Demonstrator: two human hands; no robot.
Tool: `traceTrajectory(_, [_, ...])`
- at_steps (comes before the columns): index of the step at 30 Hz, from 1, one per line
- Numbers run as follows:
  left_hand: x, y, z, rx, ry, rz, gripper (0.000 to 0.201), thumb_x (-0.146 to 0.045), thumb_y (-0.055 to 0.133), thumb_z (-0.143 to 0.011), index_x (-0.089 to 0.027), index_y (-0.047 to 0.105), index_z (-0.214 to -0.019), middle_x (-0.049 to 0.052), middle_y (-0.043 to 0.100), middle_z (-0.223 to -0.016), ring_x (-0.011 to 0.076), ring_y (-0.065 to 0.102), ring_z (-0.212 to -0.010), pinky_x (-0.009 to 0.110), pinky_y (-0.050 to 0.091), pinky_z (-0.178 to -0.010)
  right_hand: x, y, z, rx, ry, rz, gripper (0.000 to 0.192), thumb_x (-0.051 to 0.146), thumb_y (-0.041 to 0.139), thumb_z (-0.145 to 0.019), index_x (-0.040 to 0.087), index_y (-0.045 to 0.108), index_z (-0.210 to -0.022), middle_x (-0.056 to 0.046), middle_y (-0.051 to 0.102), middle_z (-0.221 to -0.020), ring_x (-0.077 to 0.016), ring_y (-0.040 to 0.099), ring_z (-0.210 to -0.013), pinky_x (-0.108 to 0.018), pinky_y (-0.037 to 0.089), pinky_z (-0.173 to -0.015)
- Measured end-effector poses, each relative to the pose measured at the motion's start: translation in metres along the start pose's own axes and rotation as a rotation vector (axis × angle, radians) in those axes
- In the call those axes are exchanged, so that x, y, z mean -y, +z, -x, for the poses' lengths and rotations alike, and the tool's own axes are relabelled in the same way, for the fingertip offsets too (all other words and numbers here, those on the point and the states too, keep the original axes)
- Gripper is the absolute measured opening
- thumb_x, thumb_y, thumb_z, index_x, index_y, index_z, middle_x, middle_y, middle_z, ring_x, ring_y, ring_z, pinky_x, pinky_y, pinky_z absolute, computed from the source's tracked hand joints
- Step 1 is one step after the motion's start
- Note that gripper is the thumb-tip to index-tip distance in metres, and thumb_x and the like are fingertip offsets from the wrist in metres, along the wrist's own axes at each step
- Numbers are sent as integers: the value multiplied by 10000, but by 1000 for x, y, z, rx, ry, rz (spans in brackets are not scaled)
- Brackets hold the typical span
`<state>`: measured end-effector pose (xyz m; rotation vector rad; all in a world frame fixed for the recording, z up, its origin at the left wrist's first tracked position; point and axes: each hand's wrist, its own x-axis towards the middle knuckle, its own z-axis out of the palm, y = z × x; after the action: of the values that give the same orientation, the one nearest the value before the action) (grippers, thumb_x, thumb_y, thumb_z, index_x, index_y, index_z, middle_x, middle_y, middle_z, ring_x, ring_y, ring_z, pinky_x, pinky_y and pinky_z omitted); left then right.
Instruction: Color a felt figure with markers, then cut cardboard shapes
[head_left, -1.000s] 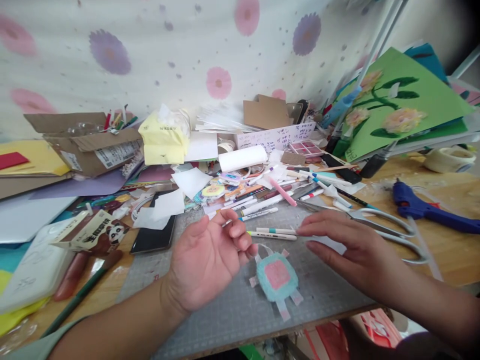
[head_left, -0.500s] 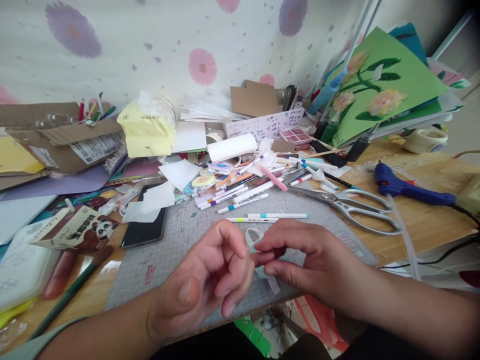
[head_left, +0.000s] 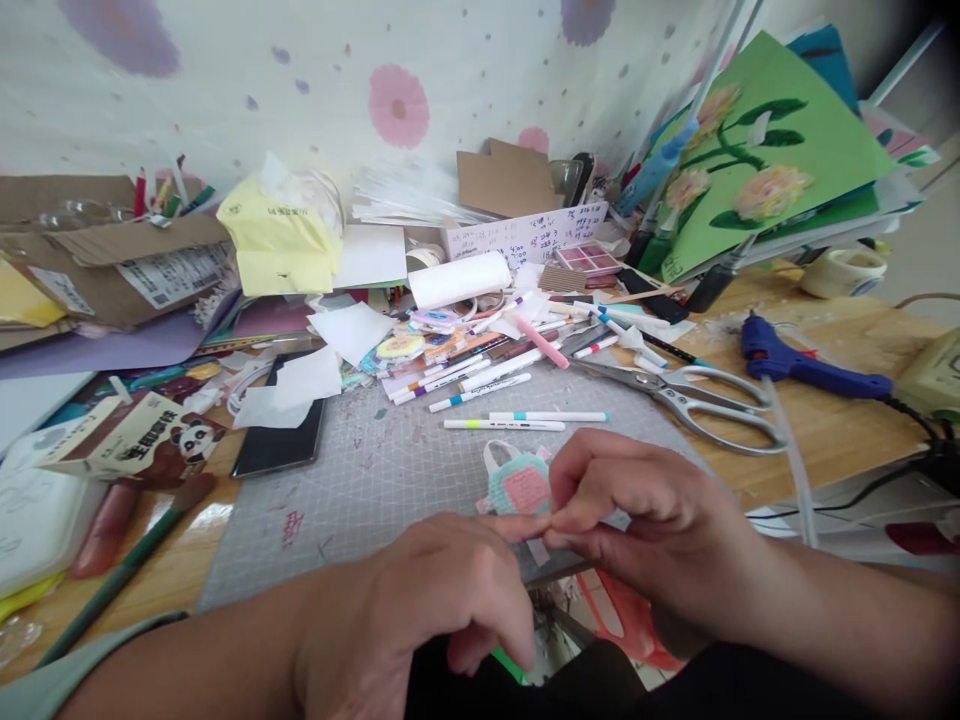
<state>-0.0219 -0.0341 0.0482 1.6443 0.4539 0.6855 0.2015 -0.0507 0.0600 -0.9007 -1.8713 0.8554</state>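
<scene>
Above the grey cutting mat, a small teal-and-pink craft piece is pinched by the right hand; the left hand is curled loosely, nothing visibly held.

Flower-print backdrop, perhaps cloth

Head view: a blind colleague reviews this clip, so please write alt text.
Both hands, left and right, pinch a small teal-and-pink paper craft above a grey cutting mat. Behind lie marker pens, scissors and a blue glue gun.
</scene>
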Motion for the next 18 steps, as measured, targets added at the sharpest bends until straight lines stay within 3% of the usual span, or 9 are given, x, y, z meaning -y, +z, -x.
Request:
traceTrajectory(3, [0, -5, 0, 144, 142, -186, 459, -678, 447, -828, -274, 653, -897, 14, 516, -637, 199, 536, -614, 479, 410, -962, 3, -10, 1, 7, 7, 37, 136, 99, 656, -831, 183, 640, -726, -9, 625, -732, -98, 602, -639, -190, 459, -559])
traceTrajectory(8, [2, 4, 6, 73, 195, -352, 390, -598, 395, -892, -271, 604, -857, 16, 575, -643, 196, 576, -628, 434, 438, -960, 9, -25, 7, 181, 94, 68, 146, 240, 647, -876, 179, 629, -745, -14, 652, -707, -104, 616, -629, -195, 465, -576])
traceTrajectory(12, [7, 12, 6, 4, 256, -520, 421, -485, 260, -960, -258, 579, -805, 24, 586, -627, 200, 587, -671, 424, 444, -972, 11, -34, 13, 356, 225, 44, 341, 433, 602, -885, 173, 605, -664, 12, 591, -584, -97, 536, -529, -196, 400, -495])
traceTrajectory(14, [10, 8, -1, 81, 415, -569, 485, -460, 208, -972, -226, 575, -756, 10, 538, -575, 181, 565, -623, 399, 456, -968, 13, -36, 12, 445, 272, 28, 444, 516, 527, -900, 166, 610, -641, 15, 551, -549, -97, 495, -499, -199, 364, -457])
traceTrajectory(15, [12, 5, -6, 190, 512, -603, 440, -449, 281, -964, -209, 574, -738, -6, 516, -556, 166, 552, -593, 377, 450, -982, 14, -35, 12, 442, 277, 24, 436, 511, 511, -911, 163, 626, -675, 11, 562, -567, -100, 503, -510, -198, 372, -464])
traceTrajectory(16, [13, 1, -11, 341, 655, -600, 353, -432, 416, -928, -200, 571, -711, -35, 488, -530, 136, 528, -539, 336, 439, -1000, 15, -33, 11, 402, 264, 24, 376, 476, 526, -916, 163, 649, -748, -2, 602, -625, -107, 535, -549, -195, 403, -495])
traceTrajectory(17, [15, -2, -16, 396, 747, -597, 282, -385, 509, -892, -193, 564, -693, -54, 475, -525, 113, 505, -506, 312, 417, -1024, 15, -30, 10, 341, 236, 31, 280, 418, 565, -911, 165, 664, -843, -20, 647, -713, -119, 577, -615, -196, 444, -553])
traceTrajectory(18, [17, -4, -20, 392, 731, -649, 202, -294, 558, -864, -185, 561, -694, -51, 501, -552, 111, 520, -535, 308, 399, -1042, 15, -26, 9, 286, 200, 43, 180, 337, 603, -901, 171, 665, -934, -39, 676, -807, -134, 610, -695, -202, 475, -625])
